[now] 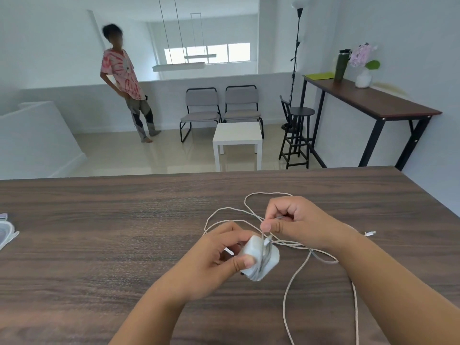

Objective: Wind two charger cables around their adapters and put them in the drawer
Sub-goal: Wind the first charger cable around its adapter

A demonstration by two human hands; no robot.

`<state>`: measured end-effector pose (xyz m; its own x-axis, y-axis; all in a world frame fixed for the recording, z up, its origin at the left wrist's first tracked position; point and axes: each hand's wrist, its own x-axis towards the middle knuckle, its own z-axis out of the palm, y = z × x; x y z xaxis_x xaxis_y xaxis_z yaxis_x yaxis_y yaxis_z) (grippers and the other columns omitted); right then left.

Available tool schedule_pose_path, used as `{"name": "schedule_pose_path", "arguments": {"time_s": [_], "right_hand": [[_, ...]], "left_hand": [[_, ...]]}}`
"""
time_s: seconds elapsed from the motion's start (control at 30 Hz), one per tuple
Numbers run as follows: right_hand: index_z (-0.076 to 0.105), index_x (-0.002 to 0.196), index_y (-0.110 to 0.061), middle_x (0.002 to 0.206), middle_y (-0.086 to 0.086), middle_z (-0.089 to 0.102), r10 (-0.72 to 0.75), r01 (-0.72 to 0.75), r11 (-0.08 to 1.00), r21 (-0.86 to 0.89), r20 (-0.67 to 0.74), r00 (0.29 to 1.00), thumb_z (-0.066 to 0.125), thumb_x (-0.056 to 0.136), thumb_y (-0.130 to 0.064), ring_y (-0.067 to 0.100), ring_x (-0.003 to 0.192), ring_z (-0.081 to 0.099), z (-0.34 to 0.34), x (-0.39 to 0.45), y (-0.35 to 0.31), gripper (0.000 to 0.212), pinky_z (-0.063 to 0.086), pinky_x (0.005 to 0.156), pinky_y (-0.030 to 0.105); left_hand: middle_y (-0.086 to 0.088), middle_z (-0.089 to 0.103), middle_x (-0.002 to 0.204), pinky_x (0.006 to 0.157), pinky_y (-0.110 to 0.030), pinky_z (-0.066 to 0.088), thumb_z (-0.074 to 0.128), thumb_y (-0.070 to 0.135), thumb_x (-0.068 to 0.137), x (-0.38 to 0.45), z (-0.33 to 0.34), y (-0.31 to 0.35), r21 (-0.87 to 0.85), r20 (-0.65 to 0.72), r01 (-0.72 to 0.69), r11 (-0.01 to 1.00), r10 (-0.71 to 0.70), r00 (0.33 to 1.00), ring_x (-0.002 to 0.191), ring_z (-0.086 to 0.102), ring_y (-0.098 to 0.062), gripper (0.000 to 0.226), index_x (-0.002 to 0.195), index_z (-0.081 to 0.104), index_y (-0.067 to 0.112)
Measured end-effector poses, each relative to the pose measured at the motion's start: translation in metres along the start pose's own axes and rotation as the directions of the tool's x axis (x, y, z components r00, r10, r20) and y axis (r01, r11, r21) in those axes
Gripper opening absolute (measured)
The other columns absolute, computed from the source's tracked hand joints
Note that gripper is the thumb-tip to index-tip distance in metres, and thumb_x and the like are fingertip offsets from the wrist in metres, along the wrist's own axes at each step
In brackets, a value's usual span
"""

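- The left hand (219,255) is clasped around a white adapter (260,260), thumb across its near face and fingers behind it, holding it just above the counter (99,232) at about 5 o'clock from the middle of the view.
- A few turns of cable already lie over the adapter's right side.
- The right hand (293,225), at 1 o'clock from the adapter and close to it, is closed in a pinch on the white cable (296,270), thumb and forefinger gripping the strand that runs down to the adapter.
- The rest of the cable lies loose on the counter: loops spread from 11 to 1 o'clock beyond the hands, and two long runs trail toward the near edge at 5 o'clock, under the right forearm.
- A small plug end (370,233) rests on the counter at 3 o'clock from the right hand, apart from it.
- At the counter's left edge, 9 o'clock, part of a pale object (6,232) shows; what it is cannot be told.
- Beyond the counter, at 12 o'clock, stand a white side table (237,138) and two grey chairs (221,108).
- At 2 o'clock a tall dark table (368,100) along the wall carries a bottle (341,64) and a vase of flowers (364,68).
- At 11 o'clock a person (124,80) in a patterned shirt stands by the low wall.
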<state>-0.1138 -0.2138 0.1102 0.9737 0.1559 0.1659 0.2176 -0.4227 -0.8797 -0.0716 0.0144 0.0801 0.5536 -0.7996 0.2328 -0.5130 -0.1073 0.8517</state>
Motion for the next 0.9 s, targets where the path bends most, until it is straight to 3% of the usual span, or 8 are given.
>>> {"name": "schedule_pose_path", "arguments": {"time_s": [0.17, 0.27, 0.4, 0.47, 0.57, 0.67, 0.77, 0.9], "right_hand": [[0.06, 0.074, -0.011, 0.054, -0.006, 0.038, 0.044, -0.024, 0.977, 0.214, -0.093, 0.995, 0.055, 0.088, -0.029, 0.002, 0.046, 0.029, 0.022, 0.003, 0.02, 0.024, 0.025, 0.046, 0.014], [0.065, 0.081, -0.016, 0.054, -0.013, 0.049, 0.062, -0.047, 0.996, 0.081, -0.192, 0.979, 0.051, 0.096, -0.035, -0.001, 0.051, 0.04, 0.036, 0.001, 0.035, 0.027, 0.032, 0.053, 0.018], [0.065, 0.1, -0.039, 0.086, -0.002, 0.073, 0.073, -0.108, 0.984, -0.14, -0.233, 0.97, 0.04, 0.085, -0.058, 0.018, 0.082, 0.066, 0.058, -0.01, 0.046, 0.035, 0.051, 0.08, 0.037], [0.061, 0.103, -0.037, 0.08, -0.001, 0.071, 0.016, -0.085, 0.956, -0.281, -0.239, 0.971, 0.036, 0.088, -0.056, 0.02, 0.075, 0.064, 0.063, -0.015, 0.045, 0.035, 0.052, 0.074, 0.038], [0.057, 0.096, -0.029, 0.06, -0.012, 0.052, -0.071, -0.019, 0.877, -0.48, -0.169, 0.983, 0.031, 0.093, -0.049, 0.015, 0.062, 0.049, 0.063, -0.021, 0.036, 0.032, 0.044, 0.062, 0.034], [0.055, 0.094, -0.027, 0.069, -0.01, 0.056, -0.12, 0.048, 0.819, -0.572, -0.089, 0.989, 0.019, 0.091, -0.052, 0.02, 0.07, 0.055, 0.062, -0.026, 0.023, 0.044, 0.044, 0.062, 0.035], [0.055, 0.09, -0.026, 0.074, -0.008, 0.06, -0.152, 0.067, 0.781, -0.621, -0.084, 0.985, 0.015, 0.087, -0.054, 0.021, 0.072, 0.057, 0.052, -0.025, 0.014, 0.049, 0.044, 0.061, 0.034], [0.057, 0.088, -0.027, 0.076, -0.008, 0.063, -0.186, 0.103, 0.711, -0.695, -0.045, 0.982, 0.015, 0.085, -0.054, 0.019, 0.073, 0.059, 0.033, -0.017, 0.002, 0.05, 0.046, 0.064, 0.035]], "left_hand": [[0.003, 0.061, 0.094, 0.072, -0.023, 0.049, 0.064, 0.036, 0.087, 0.005, 0.01, -0.003, -0.177, -0.267, -0.021, 0.984, -0.027, 0.963, 0.079, 0.058, -0.01, 0.029, 0.113, 0.069, 0.026], [-0.006, 0.072, 0.091, 0.068, -0.029, 0.056, 0.07, 0.032, 0.087, 0.011, 0.018, -0.003, -0.392, -0.395, -0.005, 0.92, -0.164, 0.904, 0.076, 0.065, -0.02, 0.025, 0.108, 0.07, 0.02], [-0.005, 0.074, 0.082, 0.06, -0.023, 0.057, 0.063, 0.015, 0.087, 0.022, 0.024, -0.003, -0.606, -0.501, -0.025, 0.795, -0.356, 0.789, 0.07, 0.071, -0.015, 0.017, 0.1, 0.069, 0.007], [-0.014, 0.074, 0.087, 0.06, -0.021, 0.056, 0.067, 0.019, 0.083, 0.025, 0.024, -0.006, -0.642, -0.522, -0.022, 0.766, -0.416, 0.745, 0.075, 0.071, -0.02, 0.023, 0.101, 0.071, 0.005], [-0.025, 0.073, 0.099, 0.067, -0.028, 0.06, 0.073, 0.03, 0.072, 0.027, 0.022, -0.011, -0.65, -0.561, -0.001, 0.76, -0.479, 0.675, 0.085, 0.071, -0.032, 0.04, 0.102, 0.072, 0.005], [-0.025, 0.073, 0.095, 0.079, -0.047, 0.06, 0.078, 0.032, 0.071, 0.027, 0.018, -0.016, -0.592, -0.606, 0.024, 0.806, -0.465, 0.645, 0.089, 0.072, -0.041, 0.034, 0.096, 0.074, 0.009], [-0.004, 0.076, 0.08, 0.073, -0.042, 0.06, 0.078, 0.021, 0.08, 0.024, 0.017, -0.017, -0.436, -0.643, 0.106, 0.894, -0.392, 0.658, 0.073, 0.073, -0.024, 0.014, 0.092, 0.074, 0.017], [0.009, 0.074, 0.08, 0.066, -0.038, 0.059, 0.078, 0.02, 0.082, 0.017, 0.018, -0.018, -0.276, -0.594, 0.182, 0.944, -0.316, 0.739, 0.065, 0.065, -0.009, 0.015, 0.092, 0.073, 0.029]]}}
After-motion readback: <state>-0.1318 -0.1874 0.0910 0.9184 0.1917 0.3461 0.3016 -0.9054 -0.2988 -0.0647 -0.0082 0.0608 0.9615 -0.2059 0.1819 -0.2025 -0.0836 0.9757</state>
